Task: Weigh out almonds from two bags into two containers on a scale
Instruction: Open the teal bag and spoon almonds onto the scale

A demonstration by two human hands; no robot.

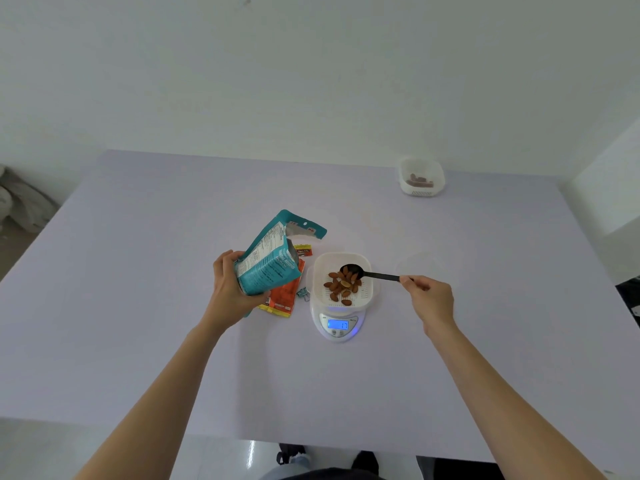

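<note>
My left hand [231,285] grips a teal almond bag [273,254], open at the top and tilted right, lifted above the table. Under it lies an orange bag [284,297], flat. My right hand [429,297] holds a black spoon [375,274] by its handle. The spoon's bowl hovers over a white container [363,289] that holds several almonds [341,285]. That container sits on a white digital scale [337,325] with a lit blue display. A second white container [421,177] with a few almonds stands at the table's far right.
The lilac table [138,271] runs to a white wall at the back. A small blue binder clip [303,294] lies between the orange bag and the scale. A clear lid [420,263] rests right of the scale. Feet show below the near table edge.
</note>
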